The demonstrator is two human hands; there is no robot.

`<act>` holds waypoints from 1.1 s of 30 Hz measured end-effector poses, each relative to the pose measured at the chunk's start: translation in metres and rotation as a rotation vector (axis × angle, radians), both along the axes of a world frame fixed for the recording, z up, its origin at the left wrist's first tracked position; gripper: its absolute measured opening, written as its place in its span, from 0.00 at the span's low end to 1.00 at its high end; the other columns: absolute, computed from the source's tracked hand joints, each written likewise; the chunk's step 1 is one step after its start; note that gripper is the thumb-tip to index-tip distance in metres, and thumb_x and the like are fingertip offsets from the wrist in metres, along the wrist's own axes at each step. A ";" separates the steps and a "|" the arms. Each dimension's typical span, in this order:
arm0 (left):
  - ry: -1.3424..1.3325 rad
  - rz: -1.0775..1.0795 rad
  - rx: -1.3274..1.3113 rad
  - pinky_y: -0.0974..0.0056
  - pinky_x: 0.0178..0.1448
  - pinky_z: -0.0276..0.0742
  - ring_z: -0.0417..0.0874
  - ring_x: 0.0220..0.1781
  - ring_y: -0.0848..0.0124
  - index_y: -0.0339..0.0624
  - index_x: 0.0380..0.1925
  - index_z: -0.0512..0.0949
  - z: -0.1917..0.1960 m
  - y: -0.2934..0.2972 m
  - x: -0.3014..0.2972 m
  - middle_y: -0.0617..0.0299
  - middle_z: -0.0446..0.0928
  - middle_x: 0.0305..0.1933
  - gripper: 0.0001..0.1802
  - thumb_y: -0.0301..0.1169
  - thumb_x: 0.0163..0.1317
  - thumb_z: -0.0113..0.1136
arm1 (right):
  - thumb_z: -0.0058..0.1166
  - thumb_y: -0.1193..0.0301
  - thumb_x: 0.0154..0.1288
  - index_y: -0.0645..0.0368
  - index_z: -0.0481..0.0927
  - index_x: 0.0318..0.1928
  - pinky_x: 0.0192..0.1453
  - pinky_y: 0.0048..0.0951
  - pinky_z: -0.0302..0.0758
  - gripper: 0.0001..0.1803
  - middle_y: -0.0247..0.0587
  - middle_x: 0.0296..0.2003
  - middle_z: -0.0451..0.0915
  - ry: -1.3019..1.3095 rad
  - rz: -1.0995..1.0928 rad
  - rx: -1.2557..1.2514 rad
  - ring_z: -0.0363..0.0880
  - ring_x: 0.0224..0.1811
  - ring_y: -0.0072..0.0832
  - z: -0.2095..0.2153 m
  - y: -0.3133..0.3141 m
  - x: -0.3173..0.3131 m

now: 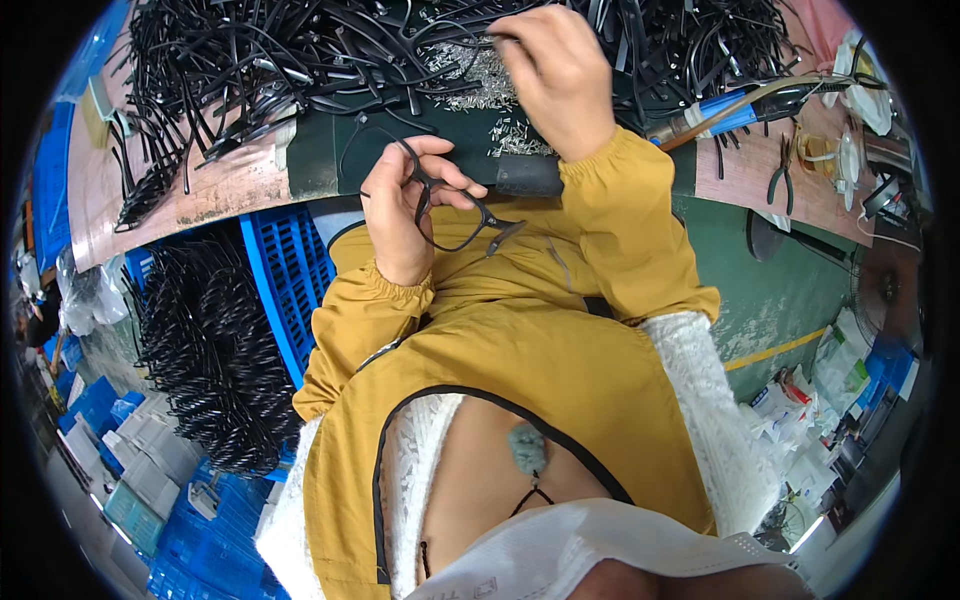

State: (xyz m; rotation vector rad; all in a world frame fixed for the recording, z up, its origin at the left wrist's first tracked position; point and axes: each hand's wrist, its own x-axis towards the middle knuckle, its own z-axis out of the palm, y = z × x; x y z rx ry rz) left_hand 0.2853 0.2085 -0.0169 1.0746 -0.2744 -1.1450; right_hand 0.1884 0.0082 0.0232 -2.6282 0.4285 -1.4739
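Observation:
My left hand (402,205) is closed around a black eyeglass frame (508,231), held tilted just off the table's near edge. One rim and its hinge end stick out to the right past my fingers. Over the table, my right hand (562,85) has its thumb and fingers bent together above a heap of tiny silvery metal pins (487,72). Whatever might be between those fingertips is too small or hidden to see. Black eyeglass temples (240,60) lie tangled in a large pile behind both hands.
A blue and black handheld tool (728,115) lies right of my right hand, with pliers (782,178) farther right. A short black cylinder (528,176) sits at the table's front edge. Below left, a blue crate (283,270) stands beside many stacked black frames (215,350).

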 end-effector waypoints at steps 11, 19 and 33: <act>0.376 -0.765 0.327 0.67 0.28 0.81 0.86 0.24 0.65 0.34 0.63 0.76 0.010 -0.007 -0.031 0.58 0.80 0.25 0.24 0.34 0.73 0.51 | 0.58 0.86 0.70 0.72 0.79 0.45 0.44 0.22 0.83 0.05 0.46 0.44 0.82 -0.074 0.000 1.052 0.84 0.40 0.24 -0.054 0.096 -0.102; 0.304 -0.732 0.301 0.70 0.25 0.78 0.86 0.23 0.67 0.33 0.64 0.75 0.011 -0.007 -0.038 0.58 0.80 0.25 0.24 0.30 0.71 0.46 | 0.59 0.84 0.70 0.72 0.78 0.45 0.37 0.19 0.79 0.05 0.43 0.41 0.83 -0.092 0.089 1.171 0.82 0.36 0.19 -0.056 0.095 -0.103; 0.281 -0.709 0.303 0.73 0.22 0.72 0.87 0.23 0.68 0.32 0.61 0.78 0.016 -0.009 -0.043 0.60 0.82 0.25 0.22 0.29 0.73 0.45 | 0.65 0.83 0.63 0.72 0.83 0.37 0.32 0.19 0.76 0.04 0.40 0.38 0.83 -0.043 0.087 0.891 0.79 0.31 0.18 -0.057 0.089 -0.102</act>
